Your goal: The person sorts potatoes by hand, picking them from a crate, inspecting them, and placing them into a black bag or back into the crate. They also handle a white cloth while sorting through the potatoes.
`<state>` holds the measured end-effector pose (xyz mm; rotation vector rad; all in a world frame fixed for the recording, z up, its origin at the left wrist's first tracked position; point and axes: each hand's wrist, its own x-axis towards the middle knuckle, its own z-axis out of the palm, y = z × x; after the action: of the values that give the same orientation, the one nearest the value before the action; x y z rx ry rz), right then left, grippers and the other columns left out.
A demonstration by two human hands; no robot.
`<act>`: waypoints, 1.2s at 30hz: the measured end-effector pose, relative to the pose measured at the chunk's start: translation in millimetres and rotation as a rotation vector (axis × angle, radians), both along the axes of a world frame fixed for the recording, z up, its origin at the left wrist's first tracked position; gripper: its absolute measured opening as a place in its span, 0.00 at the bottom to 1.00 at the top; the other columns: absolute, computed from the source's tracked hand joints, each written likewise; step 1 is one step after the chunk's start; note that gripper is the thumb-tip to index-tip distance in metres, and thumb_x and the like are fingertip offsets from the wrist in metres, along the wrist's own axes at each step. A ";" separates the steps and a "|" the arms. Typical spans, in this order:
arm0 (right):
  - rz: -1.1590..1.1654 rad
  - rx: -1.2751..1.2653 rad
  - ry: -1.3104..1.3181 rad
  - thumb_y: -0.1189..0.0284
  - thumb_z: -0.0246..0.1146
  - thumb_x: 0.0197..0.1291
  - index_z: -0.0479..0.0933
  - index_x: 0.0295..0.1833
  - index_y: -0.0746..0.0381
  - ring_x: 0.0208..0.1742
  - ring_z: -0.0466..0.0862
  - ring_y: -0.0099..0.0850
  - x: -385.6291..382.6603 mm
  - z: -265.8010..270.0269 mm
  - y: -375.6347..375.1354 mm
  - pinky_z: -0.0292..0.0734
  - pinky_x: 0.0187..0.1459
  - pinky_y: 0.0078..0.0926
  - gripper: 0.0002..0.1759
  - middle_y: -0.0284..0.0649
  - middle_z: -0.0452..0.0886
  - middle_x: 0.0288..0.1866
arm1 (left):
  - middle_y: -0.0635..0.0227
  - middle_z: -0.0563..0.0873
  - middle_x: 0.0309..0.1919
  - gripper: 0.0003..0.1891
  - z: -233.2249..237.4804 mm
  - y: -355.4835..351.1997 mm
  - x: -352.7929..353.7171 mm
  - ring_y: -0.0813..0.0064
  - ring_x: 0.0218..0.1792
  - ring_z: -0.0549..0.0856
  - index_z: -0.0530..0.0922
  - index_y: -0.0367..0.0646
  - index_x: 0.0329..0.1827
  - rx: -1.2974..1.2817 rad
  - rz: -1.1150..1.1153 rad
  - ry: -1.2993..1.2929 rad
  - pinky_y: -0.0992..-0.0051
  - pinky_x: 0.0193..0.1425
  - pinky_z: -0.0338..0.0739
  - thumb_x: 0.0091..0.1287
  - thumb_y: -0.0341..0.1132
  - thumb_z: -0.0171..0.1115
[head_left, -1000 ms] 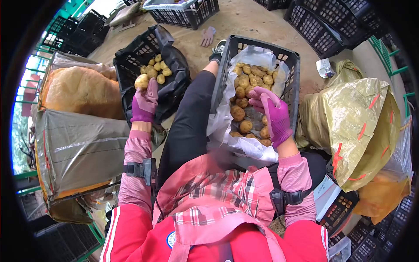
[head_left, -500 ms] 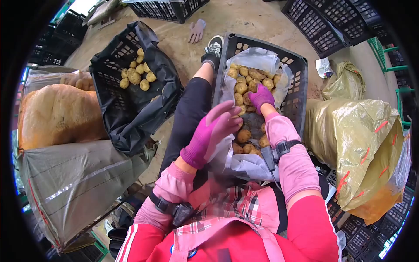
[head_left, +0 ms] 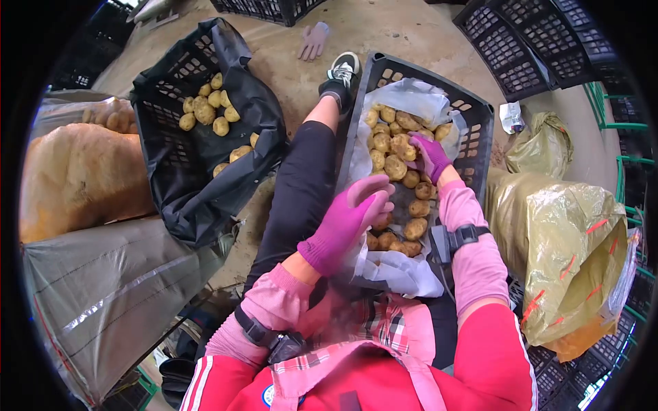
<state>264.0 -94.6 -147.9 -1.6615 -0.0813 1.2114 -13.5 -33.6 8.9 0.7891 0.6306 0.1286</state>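
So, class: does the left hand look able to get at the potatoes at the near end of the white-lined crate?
Probably yes. The left hand hovers open right beside those potatoes, nothing covers them, and the right hand works farther up the crate, out of its way.

Right hand [head_left: 430,156] is grabbing a potato [head_left: 401,145] in the lined crate [head_left: 480,123], left hand [head_left: 345,222] hovers open over its near end. Second crate [head_left: 171,75] with a black liner sits off left.

Even daylight, fisheye distortion, black vignette, blurred chest.
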 end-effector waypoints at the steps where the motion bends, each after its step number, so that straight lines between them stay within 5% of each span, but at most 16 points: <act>1: 0.057 0.124 0.108 0.63 0.60 0.64 0.72 0.66 0.59 0.59 0.81 0.32 -9.2 33.3 -13.6 0.82 0.55 0.37 0.25 0.38 0.77 0.63 | 0.59 0.77 0.62 0.25 -1.8 -1.8 1.3 0.70 0.58 0.81 0.66 0.38 0.71 0.048 0.009 0.011 0.72 0.64 0.75 0.76 0.42 0.54; 5: 0.150 0.376 0.376 0.59 0.54 0.71 0.66 0.70 0.61 0.62 0.79 0.32 -55.9 135.0 -56.0 0.82 0.56 0.38 0.28 0.38 0.75 0.65 | 0.58 0.72 0.66 0.33 -25.8 -16.3 6.1 0.77 0.54 0.80 0.60 0.39 0.75 0.465 0.033 0.030 0.77 0.54 0.79 0.71 0.36 0.64; 8: 0.167 0.445 0.295 0.56 0.53 0.72 0.64 0.73 0.61 0.63 0.78 0.32 -103.8 188.0 -82.6 0.82 0.57 0.39 0.30 0.41 0.74 0.65 | 0.62 0.74 0.63 0.34 -4.7 -24.2 9.7 0.80 0.49 0.80 0.59 0.40 0.76 0.435 -0.025 -0.119 0.78 0.50 0.78 0.70 0.36 0.64; 11: 0.002 0.524 0.130 0.55 0.58 0.70 0.62 0.74 0.63 0.63 0.78 0.30 -136.6 184.3 -97.2 0.82 0.55 0.34 0.34 0.43 0.74 0.64 | 0.66 0.77 0.59 0.32 -4.3 -25.4 5.4 0.83 0.46 0.80 0.61 0.41 0.75 0.388 -0.070 -0.154 0.81 0.45 0.78 0.71 0.35 0.63; 14: 0.236 0.391 -0.486 0.57 0.65 0.65 0.59 0.75 0.62 0.62 0.76 0.28 -144.3 172.0 -101.8 0.77 0.58 0.29 0.40 0.45 0.70 0.68 | 0.67 0.80 0.48 0.28 -1.4 -30.1 3.3 0.84 0.36 0.82 0.63 0.39 0.73 0.406 -0.036 -0.126 0.81 0.43 0.80 0.73 0.37 0.60; 18: 0.246 0.154 -0.434 0.57 0.69 0.62 0.63 0.72 0.64 0.58 0.78 0.30 -149.7 196.6 -94.2 0.76 0.57 0.28 0.39 0.43 0.73 0.66 | 0.65 0.80 0.49 0.26 0.7 -24.5 4.4 0.81 0.37 0.84 0.65 0.40 0.72 0.333 -0.054 -0.105 0.80 0.44 0.81 0.75 0.42 0.58; 20: 0.215 0.312 -0.765 0.60 0.63 0.68 0.70 0.67 0.63 0.44 0.84 0.24 -144.4 179.8 -92.4 0.81 0.43 0.24 0.28 0.45 0.84 0.47 | 0.65 0.80 0.49 0.26 0.6 -21.8 6.2 0.82 0.38 0.84 0.66 0.40 0.71 0.291 -0.024 -0.120 0.80 0.43 0.81 0.75 0.41 0.58; 22: 0.169 0.416 -0.854 0.62 0.59 0.71 0.73 0.65 0.64 0.44 0.85 0.25 -134.8 170.1 -91.0 0.81 0.41 0.24 0.23 0.45 0.85 0.47 | 0.63 0.80 0.53 0.25 1.1 -22.6 8.1 0.81 0.40 0.84 0.67 0.39 0.70 0.379 -0.063 -0.094 0.80 0.42 0.83 0.76 0.42 0.57; 26: 0.188 0.283 -0.475 0.62 0.56 0.74 0.73 0.65 0.63 0.47 0.85 0.27 -137.4 169.2 -95.2 0.82 0.41 0.25 0.21 0.42 0.83 0.52 | 0.62 0.81 0.53 0.24 -10.1 -21.3 15.7 0.80 0.43 0.84 0.71 0.37 0.66 0.606 -0.071 -0.063 0.80 0.41 0.84 0.76 0.45 0.56; 27: 0.241 0.267 -0.543 0.60 0.61 0.71 0.71 0.68 0.61 0.47 0.83 0.26 -142.6 170.0 -93.2 0.82 0.41 0.24 0.26 0.40 0.81 0.54 | 0.62 0.81 0.52 0.22 -9.0 -20.9 16.0 0.79 0.43 0.85 0.72 0.37 0.65 0.545 -0.040 -0.047 0.79 0.40 0.84 0.76 0.43 0.55; 31: 0.208 0.307 -0.150 0.53 0.69 0.62 0.67 0.71 0.63 0.48 0.79 0.22 -139.6 172.6 -95.4 0.79 0.46 0.21 0.38 0.39 0.77 0.60 | 0.61 0.83 0.50 0.22 -19.9 -16.1 10.5 0.74 0.44 0.86 0.76 0.36 0.60 0.373 0.070 -0.045 0.78 0.40 0.85 0.77 0.46 0.52; 34: 0.150 0.459 -0.156 0.53 0.69 0.62 0.67 0.71 0.64 0.49 0.81 0.23 -131.4 171.3 -95.5 0.78 0.51 0.23 0.39 0.40 0.74 0.63 | 0.60 0.84 0.49 0.27 -24.0 -9.5 9.7 0.72 0.43 0.88 0.73 0.37 0.63 0.284 0.036 0.039 0.76 0.42 0.86 0.76 0.53 0.49; 36: 0.207 0.505 -0.419 0.62 0.70 0.60 0.66 0.71 0.63 0.60 0.79 0.29 -129.7 171.1 -93.3 0.76 0.58 0.26 0.37 0.41 0.74 0.65 | 0.60 0.84 0.49 0.30 -16.9 -6.5 11.7 0.72 0.42 0.88 0.71 0.37 0.65 0.094 -0.024 0.126 0.75 0.45 0.85 0.76 0.56 0.48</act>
<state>134.4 -187.9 23.1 -1.4469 -0.7720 0.8733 -1.8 -40.0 -8.0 0.9006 0.7378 0.0882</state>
